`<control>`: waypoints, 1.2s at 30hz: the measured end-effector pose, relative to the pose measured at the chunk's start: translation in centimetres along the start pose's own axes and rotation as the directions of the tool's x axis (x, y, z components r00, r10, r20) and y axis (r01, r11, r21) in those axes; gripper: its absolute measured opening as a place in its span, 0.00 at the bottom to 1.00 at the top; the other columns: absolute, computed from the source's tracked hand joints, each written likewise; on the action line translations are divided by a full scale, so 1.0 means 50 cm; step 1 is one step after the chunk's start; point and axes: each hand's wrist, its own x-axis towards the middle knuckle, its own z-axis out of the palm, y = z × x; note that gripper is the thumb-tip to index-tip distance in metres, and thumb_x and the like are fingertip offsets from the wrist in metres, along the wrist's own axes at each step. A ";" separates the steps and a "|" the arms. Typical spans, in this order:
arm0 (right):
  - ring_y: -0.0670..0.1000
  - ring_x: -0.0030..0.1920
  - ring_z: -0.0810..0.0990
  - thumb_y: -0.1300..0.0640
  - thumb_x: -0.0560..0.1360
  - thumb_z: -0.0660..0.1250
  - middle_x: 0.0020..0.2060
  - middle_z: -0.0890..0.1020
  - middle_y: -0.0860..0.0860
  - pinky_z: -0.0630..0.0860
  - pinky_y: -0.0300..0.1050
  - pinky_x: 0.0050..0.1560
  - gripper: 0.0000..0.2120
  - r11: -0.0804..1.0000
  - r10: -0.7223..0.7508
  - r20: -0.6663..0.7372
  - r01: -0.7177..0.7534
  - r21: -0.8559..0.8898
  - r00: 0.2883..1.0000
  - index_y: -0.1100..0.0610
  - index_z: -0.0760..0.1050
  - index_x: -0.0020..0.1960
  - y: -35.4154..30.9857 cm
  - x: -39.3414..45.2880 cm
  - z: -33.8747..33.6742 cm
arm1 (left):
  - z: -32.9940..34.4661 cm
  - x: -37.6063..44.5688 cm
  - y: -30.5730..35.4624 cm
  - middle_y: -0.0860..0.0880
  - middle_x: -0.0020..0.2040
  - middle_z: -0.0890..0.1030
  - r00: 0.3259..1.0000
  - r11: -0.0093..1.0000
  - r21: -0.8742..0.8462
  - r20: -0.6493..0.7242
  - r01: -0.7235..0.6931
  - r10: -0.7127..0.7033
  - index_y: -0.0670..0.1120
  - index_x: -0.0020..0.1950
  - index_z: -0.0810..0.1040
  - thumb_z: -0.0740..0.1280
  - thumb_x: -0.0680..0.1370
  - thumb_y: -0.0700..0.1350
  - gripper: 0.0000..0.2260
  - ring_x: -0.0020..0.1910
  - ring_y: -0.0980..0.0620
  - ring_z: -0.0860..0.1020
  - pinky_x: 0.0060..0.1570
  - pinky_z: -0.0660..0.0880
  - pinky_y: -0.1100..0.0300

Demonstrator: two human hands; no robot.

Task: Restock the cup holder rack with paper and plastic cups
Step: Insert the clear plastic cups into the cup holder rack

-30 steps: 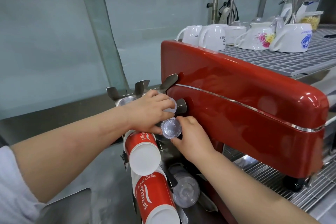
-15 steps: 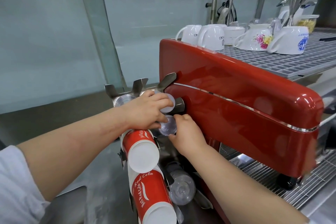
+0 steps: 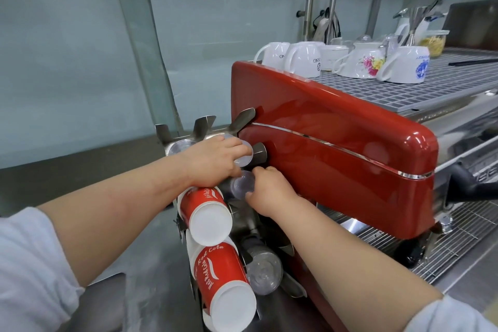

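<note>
A metal cup holder rack (image 3: pixel 204 124) stands left of the red espresso machine. Two stacks of red paper cups (image 3: pixel 206 213) (image 3: pixel 223 275) stick out of its left slots, bottoms toward me. A stack of clear plastic cups (image 3: pixel 262 268) fills a lower right slot. My left hand (image 3: pixel 213 160) grips a frosted plastic cup stack (image 3: pixel 244 156) in the upper row. My right hand (image 3: pixel 269 191) pinches a small clear plastic cup stack (image 3: pixel 241 184) in the slot just below. Another clear cup (image 3: pixel 180 146) shows at the upper left slot.
The red espresso machine (image 3: pixel 336 159) presses close on the right, its knob (image 3: pixel 260 152) beside my left fingers. White mugs (image 3: pixel 304 59) stand on its top grate. A glass wall (image 3: pixel 80 48) runs behind. A steel counter (image 3: pixel 80 170) lies below; a drip grate (image 3: pixel 444 234) sits right.
My right hand has pushed the small clear cup stack deeper into its slot, toward the rack. My left hand has held its place on the upper cup.
</note>
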 end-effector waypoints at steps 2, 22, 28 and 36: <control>0.58 0.59 0.75 0.51 0.74 0.66 0.60 0.73 0.59 0.71 0.45 0.53 0.20 0.999 0.001 0.033 0.000 -0.034 0.999 0.61 0.71 0.61 -0.002 -0.006 -0.009 | -0.010 -0.002 0.003 0.47 0.62 0.76 0.999 1.000 0.016 0.042 -0.008 0.008 0.57 0.52 0.84 0.71 0.71 0.46 0.12 0.60 0.44 0.74 0.52 0.76 0.49; 0.56 0.45 0.74 0.49 0.76 0.63 0.44 0.76 0.54 0.68 0.43 0.39 0.11 0.900 -0.066 0.379 0.219 -0.376 0.923 0.57 0.76 0.48 -0.120 -0.073 -0.194 | -0.192 -0.042 -0.015 0.52 0.57 0.80 0.807 0.911 -0.221 0.566 0.347 -0.169 0.57 0.61 0.79 0.61 0.78 0.50 0.13 0.52 0.50 0.76 0.54 0.74 0.54; 0.57 0.46 0.77 0.49 0.75 0.63 0.41 0.77 0.53 0.68 0.44 0.38 0.12 0.826 -0.211 0.377 0.371 -0.424 0.902 0.54 0.73 0.37 -0.174 -0.099 -0.264 | -0.276 -0.097 -0.030 0.55 0.56 0.77 0.686 0.823 -0.202 0.672 0.531 -0.278 0.57 0.66 0.75 0.63 0.79 0.55 0.16 0.50 0.53 0.72 0.55 0.70 0.58; 0.55 0.52 0.79 0.44 0.74 0.62 0.53 0.80 0.51 0.76 0.50 0.54 0.19 0.757 -0.394 0.381 0.530 -0.382 0.837 0.53 0.77 0.58 -0.249 -0.130 -0.284 | -0.375 -0.232 0.016 0.56 0.54 0.79 0.583 0.719 -0.172 0.722 0.673 -0.373 0.55 0.66 0.75 0.64 0.79 0.55 0.16 0.49 0.55 0.73 0.54 0.70 0.60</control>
